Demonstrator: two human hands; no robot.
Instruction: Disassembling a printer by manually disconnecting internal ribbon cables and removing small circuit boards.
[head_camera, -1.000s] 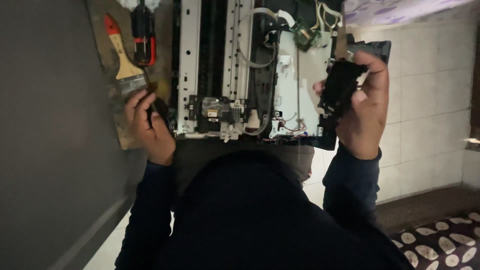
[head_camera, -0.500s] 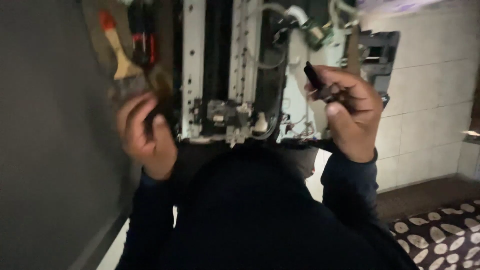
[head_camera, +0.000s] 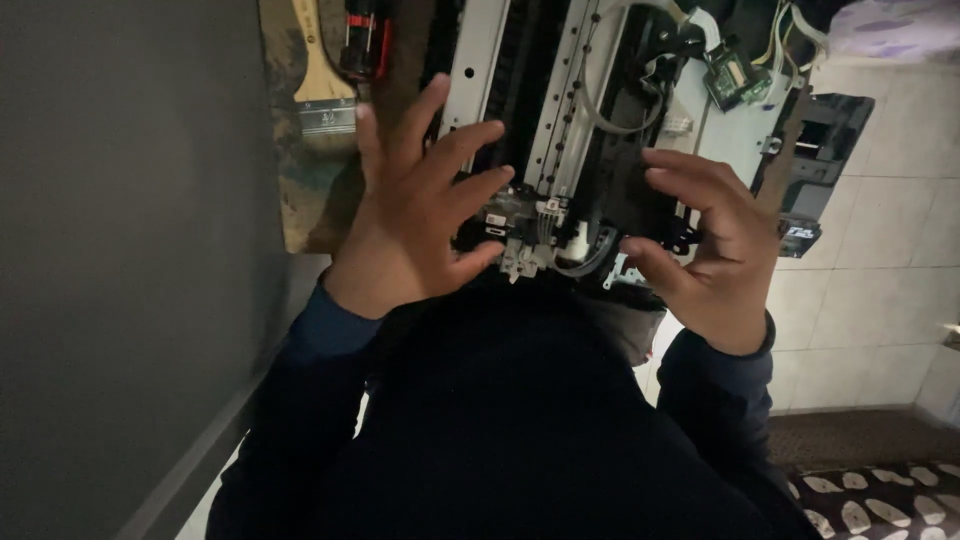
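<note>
Right now both hands are hovering at the near end of an opened printer (head_camera: 560, 120), which is lying on a worn bench (head_camera: 300, 200) with its metal rails and black frame exposed. The left hand (head_camera: 415, 215) is spreading its fingers wide over the left rail, fingertips just touching the small white and black mechanism (head_camera: 525, 235) at the near edge; its grip is open, closing on nothing. The right hand (head_camera: 715, 250) is curling loosely around the black right corner of the frame, fingers bent but apart, and whether they are actually pinching a part is hard to tell.

A white cable (head_camera: 620, 110) is looping across the frame between the hands, and thin coloured wires (head_camera: 790, 40) are running to a small green board (head_camera: 728, 72) at the far right. A brush (head_camera: 320, 85) and a red and black tool (head_camera: 365, 40) are lying just left of the printer.

The light is poor here, so a finger could snag the loose cable or wires and pull a connector free. Pressing on the small plastic mechanism could also crack it, and lifting by one corner could let the printer twist or slide.
</note>
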